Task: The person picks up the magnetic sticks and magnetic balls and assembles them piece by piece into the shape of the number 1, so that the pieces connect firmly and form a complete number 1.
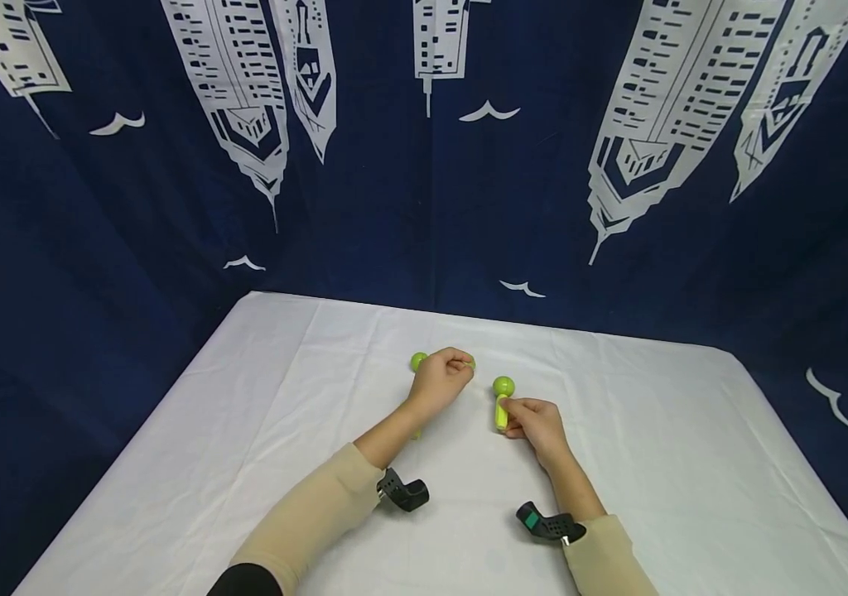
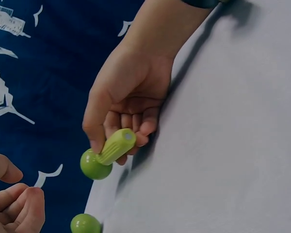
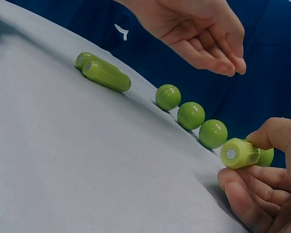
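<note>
My right hand (image 1: 539,424) pinches a light green ribbed stick (image 1: 502,412) between thumb and fingers. A shiny green ball (image 1: 503,386) sits at the stick's far end, and a grey round spot marks its near end (image 3: 231,154). My left hand (image 3: 201,36) hovers above a row of green balls (image 3: 190,115), apart from them, its fingers loosely curled with nothing seen between them. In the head view this hand hides part of the row; one ball (image 1: 418,361) shows at its left.
Two more green ribbed sticks (image 3: 106,75) lie side by side on the white tablecloth (image 1: 655,447), mostly hidden behind the left forearm in the head view. A dark blue curtain (image 1: 409,207) with white prints hangs behind the table's far edge.
</note>
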Tool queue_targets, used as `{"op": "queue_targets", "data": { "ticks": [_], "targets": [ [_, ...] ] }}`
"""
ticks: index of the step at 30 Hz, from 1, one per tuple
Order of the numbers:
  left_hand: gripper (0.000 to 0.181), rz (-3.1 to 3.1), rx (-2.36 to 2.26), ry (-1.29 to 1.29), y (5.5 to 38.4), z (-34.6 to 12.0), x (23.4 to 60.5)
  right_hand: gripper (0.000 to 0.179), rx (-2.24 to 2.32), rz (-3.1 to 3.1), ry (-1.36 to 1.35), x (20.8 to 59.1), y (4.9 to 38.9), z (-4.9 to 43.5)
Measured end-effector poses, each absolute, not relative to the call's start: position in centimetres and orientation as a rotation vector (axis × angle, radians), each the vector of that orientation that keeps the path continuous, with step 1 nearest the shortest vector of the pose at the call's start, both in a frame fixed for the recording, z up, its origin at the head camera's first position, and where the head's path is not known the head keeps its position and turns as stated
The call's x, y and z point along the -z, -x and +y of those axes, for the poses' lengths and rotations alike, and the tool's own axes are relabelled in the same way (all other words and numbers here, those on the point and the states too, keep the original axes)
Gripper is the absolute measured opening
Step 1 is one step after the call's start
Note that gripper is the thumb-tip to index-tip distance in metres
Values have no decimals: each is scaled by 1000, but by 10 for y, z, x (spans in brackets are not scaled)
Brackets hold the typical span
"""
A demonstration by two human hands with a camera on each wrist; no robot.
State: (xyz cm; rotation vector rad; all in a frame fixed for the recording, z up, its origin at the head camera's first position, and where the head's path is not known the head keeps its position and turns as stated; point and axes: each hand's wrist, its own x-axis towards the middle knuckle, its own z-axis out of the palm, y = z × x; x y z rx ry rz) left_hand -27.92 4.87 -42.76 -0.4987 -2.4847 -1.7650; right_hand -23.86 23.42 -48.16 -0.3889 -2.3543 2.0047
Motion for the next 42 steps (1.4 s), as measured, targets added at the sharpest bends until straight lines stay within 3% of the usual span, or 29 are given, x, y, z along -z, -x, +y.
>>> {"op": "queue_targets", "data": {
  "ticks": [12, 21, 42],
  "targets": [
    [22, -2605, 1518, 568, 309, 44, 408, 29, -1943, -2403, 354, 484, 238, 229],
    [23, -2710, 1346, 777, 338, 43, 404, 30, -1926, -2417, 354, 483, 238, 227],
    [45, -2984, 787, 1005, 359, 50, 438, 27, -1958, -2375, 370, 482, 236, 232]
  ]
}}
